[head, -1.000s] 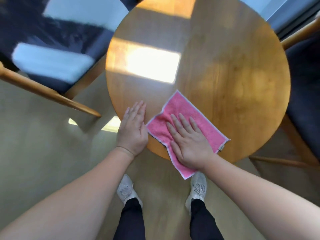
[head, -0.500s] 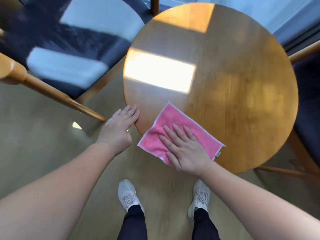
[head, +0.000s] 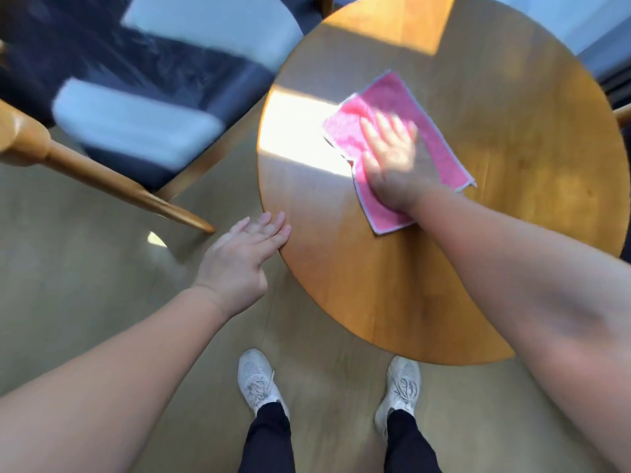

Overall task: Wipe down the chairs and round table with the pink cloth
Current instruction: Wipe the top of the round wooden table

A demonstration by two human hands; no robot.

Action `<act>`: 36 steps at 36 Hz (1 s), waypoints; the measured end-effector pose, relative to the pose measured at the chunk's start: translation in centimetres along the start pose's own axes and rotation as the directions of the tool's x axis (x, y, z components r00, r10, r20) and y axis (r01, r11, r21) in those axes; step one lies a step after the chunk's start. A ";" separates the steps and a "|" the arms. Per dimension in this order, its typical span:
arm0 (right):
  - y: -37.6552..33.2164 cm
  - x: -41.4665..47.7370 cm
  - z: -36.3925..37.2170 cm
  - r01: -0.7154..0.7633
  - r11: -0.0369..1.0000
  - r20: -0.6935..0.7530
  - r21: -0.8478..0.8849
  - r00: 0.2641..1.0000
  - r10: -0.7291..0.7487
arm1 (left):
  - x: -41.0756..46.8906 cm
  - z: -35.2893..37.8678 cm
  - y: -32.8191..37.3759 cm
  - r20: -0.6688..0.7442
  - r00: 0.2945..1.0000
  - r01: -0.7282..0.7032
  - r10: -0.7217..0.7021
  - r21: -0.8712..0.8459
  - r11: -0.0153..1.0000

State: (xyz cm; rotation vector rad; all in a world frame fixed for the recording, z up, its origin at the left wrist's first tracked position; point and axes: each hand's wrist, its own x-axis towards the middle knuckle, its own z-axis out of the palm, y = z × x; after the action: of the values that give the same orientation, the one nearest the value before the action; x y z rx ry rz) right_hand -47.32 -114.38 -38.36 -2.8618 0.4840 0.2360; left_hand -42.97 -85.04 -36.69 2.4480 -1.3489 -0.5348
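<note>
Right hand presses flat, fingers spread, on cloth mid-bench; left hand, open, touches the bench's left edge.

Right hand flat on the cloth, which lies on the round table. Left hand is well left of and nearer than right hand, fingertips touching the table's edge. Chair sits beyond left hand, left of table. Shoes on floor, nearer than both hands.
</note>
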 end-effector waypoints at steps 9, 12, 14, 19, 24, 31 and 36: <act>1.0 5.2 -2.4 -0.159 0.983 -0.096 -0.097 0.984 0.149 | 0.0 -0.1 0.3 0.030 1.000 -0.001 0.000 0.054 0.999; 0.8 5.1 -2.4 -0.158 0.985 -0.090 -0.065 0.984 0.152 | -0.1 -0.3 0.5 0.036 0.999 -0.002 0.000 0.062 0.998; 0.3 4.4 -2.2 -0.158 0.987 -0.063 -0.029 0.986 0.156 | -0.2 -0.5 1.0 0.056 0.998 0.020 -0.022 0.040 0.999; -2.1 -0.6 -0.8 -0.061 0.998 0.022 -0.023 0.998 0.061 | -0.1 -0.7 1.3 0.063 0.996 0.067 -0.069 0.029 0.997; -5.7 -9.1 0.5 -0.076 0.997 0.137 -0.005 0.988 0.076 | -0.1 -1.0 0.8 0.065 0.997 0.043 -0.044 0.011 0.999; -10.2 -16.6 3.4 -0.071 0.997 0.191 -0.011 0.979 0.072 | -1.7 -1.6 -0.7 0.050 0.998 0.045 -0.043 -0.035 0.998; -10.8 -16.3 3.4 -0.075 0.996 0.218 -0.056 0.972 0.085 | -3.4 -2.3 -2.4 0.025 0.992 0.128 -0.128 -0.029 0.991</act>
State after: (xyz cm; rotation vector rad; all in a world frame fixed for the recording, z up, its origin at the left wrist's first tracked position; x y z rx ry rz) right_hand -59.23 -98.68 -36.37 -2.8184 0.5561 0.5788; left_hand -41.78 -80.74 -35.11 2.5228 -1.1884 -0.6108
